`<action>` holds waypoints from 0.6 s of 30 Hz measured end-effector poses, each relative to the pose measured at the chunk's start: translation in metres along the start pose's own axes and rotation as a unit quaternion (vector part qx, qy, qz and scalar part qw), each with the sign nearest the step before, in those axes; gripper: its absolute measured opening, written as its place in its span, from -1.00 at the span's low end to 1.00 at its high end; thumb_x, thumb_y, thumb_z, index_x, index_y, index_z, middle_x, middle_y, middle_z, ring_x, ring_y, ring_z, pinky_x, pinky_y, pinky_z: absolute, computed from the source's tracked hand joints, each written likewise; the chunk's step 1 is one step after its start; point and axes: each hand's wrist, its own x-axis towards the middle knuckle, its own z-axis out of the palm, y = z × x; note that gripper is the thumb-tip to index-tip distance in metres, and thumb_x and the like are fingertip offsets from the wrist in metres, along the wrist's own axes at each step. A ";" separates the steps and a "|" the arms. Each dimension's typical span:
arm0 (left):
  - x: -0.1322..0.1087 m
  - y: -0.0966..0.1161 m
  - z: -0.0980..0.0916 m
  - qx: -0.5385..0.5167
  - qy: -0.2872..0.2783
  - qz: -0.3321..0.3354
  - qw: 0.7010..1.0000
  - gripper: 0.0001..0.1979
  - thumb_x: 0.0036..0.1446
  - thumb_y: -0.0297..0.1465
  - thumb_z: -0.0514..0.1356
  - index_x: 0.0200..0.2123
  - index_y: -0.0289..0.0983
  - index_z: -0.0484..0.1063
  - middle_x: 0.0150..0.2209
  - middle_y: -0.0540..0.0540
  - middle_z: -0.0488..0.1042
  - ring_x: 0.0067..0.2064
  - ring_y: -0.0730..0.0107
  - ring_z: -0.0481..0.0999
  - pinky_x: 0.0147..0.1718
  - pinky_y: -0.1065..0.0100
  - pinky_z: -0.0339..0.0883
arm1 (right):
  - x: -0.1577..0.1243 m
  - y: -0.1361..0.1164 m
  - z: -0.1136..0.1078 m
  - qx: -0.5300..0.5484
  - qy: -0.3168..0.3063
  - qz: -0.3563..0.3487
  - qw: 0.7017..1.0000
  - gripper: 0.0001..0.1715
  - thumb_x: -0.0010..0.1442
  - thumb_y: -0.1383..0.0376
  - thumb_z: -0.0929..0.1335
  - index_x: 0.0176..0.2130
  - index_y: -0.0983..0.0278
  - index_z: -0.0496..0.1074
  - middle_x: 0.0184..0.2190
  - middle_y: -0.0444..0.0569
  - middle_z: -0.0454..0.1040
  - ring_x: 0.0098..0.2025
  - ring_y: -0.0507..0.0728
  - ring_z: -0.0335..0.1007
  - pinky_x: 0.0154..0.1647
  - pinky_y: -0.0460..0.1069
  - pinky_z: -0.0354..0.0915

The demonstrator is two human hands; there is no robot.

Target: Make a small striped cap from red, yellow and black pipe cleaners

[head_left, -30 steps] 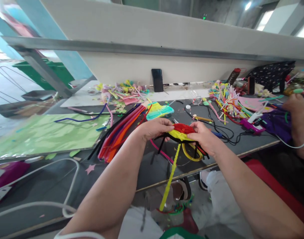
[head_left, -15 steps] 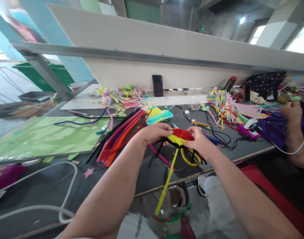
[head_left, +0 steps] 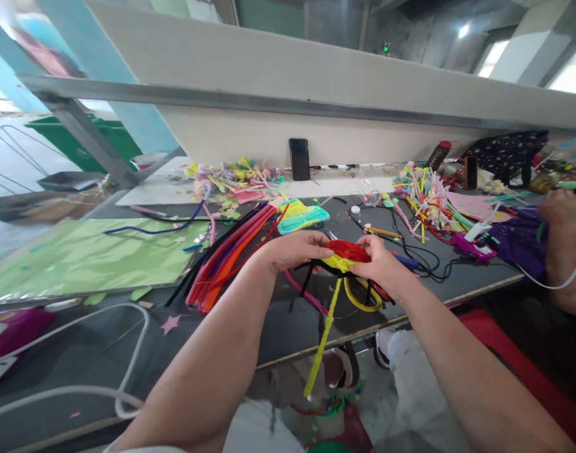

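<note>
Left hand (head_left: 303,249) and right hand (head_left: 380,262), grips pinching the red-yellow-black pipe-cleaner piece (head_left: 348,251), seemingly shape it; next move likely needs even pressure

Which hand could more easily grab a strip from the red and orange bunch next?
Probably the left hand: it's nearer the bunch. The right hand is farther away, and both hold the red-and-yellow craft.

Coloured strips (head_left: 230,259) on grey table (head_left: 285,336)
</note>
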 end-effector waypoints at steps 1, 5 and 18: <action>0.000 0.001 0.001 0.009 -0.003 0.004 1.000 -0.62 -0.11 -0.28 0.37 -0.26 -0.35 0.39 -0.35 -0.05 0.44 -0.39 0.49 0.42 -0.46 0.46 0.36 | -0.001 0.000 0.000 0.000 -0.002 -0.005 1.000 -0.42 -0.16 0.37 0.42 -0.16 0.17 0.12 -0.33 -0.18 0.46 -0.33 0.08 0.42 -0.31 -0.02 0.29; -0.001 0.004 0.004 0.023 -0.010 0.000 1.000 -0.65 -0.15 -0.36 0.38 -0.27 -0.34 0.40 -0.35 -0.02 0.45 -0.41 0.50 0.40 -0.49 0.48 0.32 | -0.004 -0.003 -0.004 0.001 -0.014 -0.016 1.000 -0.46 -0.13 0.37 0.41 -0.17 0.17 0.12 -0.34 -0.18 0.47 -0.32 0.08 0.43 -0.30 -0.01 0.29; -0.002 0.006 0.007 0.074 -0.021 0.002 0.997 -0.61 -0.11 -0.36 0.34 -0.19 -0.34 0.37 -0.32 -0.04 0.42 -0.40 0.50 0.38 -0.50 0.48 0.27 | -0.004 -0.003 -0.004 0.033 -0.017 0.008 0.999 -0.50 -0.13 0.36 0.40 -0.19 0.19 0.15 -0.40 -0.19 0.48 -0.39 0.06 0.40 -0.38 -0.05 0.25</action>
